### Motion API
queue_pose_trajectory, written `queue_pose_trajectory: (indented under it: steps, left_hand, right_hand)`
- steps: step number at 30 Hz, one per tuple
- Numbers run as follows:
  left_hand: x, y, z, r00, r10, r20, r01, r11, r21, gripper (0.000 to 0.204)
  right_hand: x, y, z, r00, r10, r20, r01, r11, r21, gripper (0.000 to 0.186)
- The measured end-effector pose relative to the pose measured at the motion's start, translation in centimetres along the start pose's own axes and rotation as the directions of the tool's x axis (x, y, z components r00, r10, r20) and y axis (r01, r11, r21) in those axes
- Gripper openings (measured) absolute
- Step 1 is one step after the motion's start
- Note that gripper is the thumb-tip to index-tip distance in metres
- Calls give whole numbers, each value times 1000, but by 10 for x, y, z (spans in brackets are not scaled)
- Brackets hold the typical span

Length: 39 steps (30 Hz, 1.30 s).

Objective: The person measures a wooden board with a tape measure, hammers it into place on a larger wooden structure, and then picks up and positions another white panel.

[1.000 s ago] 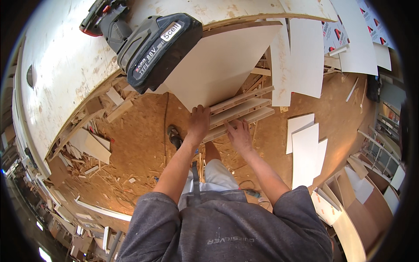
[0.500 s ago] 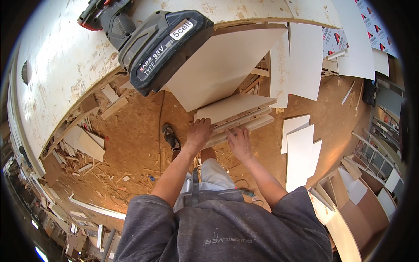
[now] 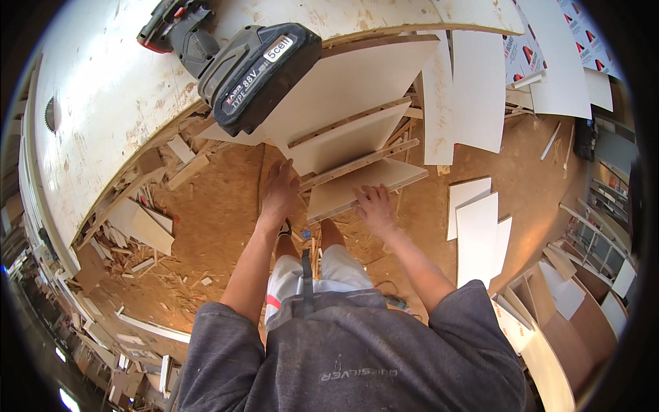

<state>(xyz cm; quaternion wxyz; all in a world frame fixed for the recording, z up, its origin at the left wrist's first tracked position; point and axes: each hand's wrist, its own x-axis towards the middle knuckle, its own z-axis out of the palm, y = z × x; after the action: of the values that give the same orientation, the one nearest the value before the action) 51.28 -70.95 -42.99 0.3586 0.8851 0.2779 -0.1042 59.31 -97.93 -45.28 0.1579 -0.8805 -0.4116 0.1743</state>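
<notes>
Both hands are down on a stack of pale rectangular wooden boards (image 3: 357, 172) leaning under the edge of the white, scuffed desk (image 3: 123, 96).

- Left hand (image 3: 280, 193): fingers wrapped over the near-left corner of a board edge, looks like a closed grip on that stack of boards. Thumb side hidden, so grip depth unclear.
- Right hand (image 3: 376, 206): fingers spread, lying flat on the lowest cream-coloured flat panel (image 3: 364, 189), pressing rather than clamping. Judgement: flat palm steadies the panel while the other hand takes the edge.
- The boards sit tilted, stepped one over the next, with thin strips of raw wood between them. They lean against the desk side, probably so single sheets can be pulled off without the rest sliding.
- Black and grey cordless power tool with a large battery pack (image 3: 240, 69) lies on the desk edge, battery overhanging just above the boards. Not touched by either hand.
- Brown chipboard floor (image 3: 220, 226) carries the stack. More white rectangular panels (image 3: 477, 230) lie flat to the right, well apart from the hands.
- Pile of light wood offcuts and splinters (image 3: 147, 226) on the floor under the desk, left.
- No real containers in view. Lower right there is an open brown-and-white cabinet carcass (image 3: 556, 309); contents cannot be told.
</notes>
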Motion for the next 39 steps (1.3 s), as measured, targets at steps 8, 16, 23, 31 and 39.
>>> queue_pose_trajectory:
  steps: [8, 16, 23, 31, 39]
  left_hand:
    - [-82, -29, -34, 973, -228, 47, 230, 971, -59, 46]
    - [-190, -76, -62, 906, -416, 71, 421, 904, -78, 45]
    - [-271, -125, -106, 876, -482, 37, 480, 859, -178, 42]
    - [-332, -216, -136, 867, -497, 39, 466, 782, -414, 43]
    - [-381, -309, -259, 765, -579, 281, 527, 313, -790, 69]
  right_hand:
    - [5, 6, -1, 953, 63, 297, -14, 986, -165, 30]
    - [28, 8, 13, 884, 13, 468, 134, 951, -279, 28]
    - [61, -88, -23, 820, -74, 568, 195, 969, -154, 22]
    - [80, -361, -241, 863, -303, 403, 272, 953, 135, 32]
    - [75, -525, -302, 991, -136, 3, 62, 472, 880, 42]
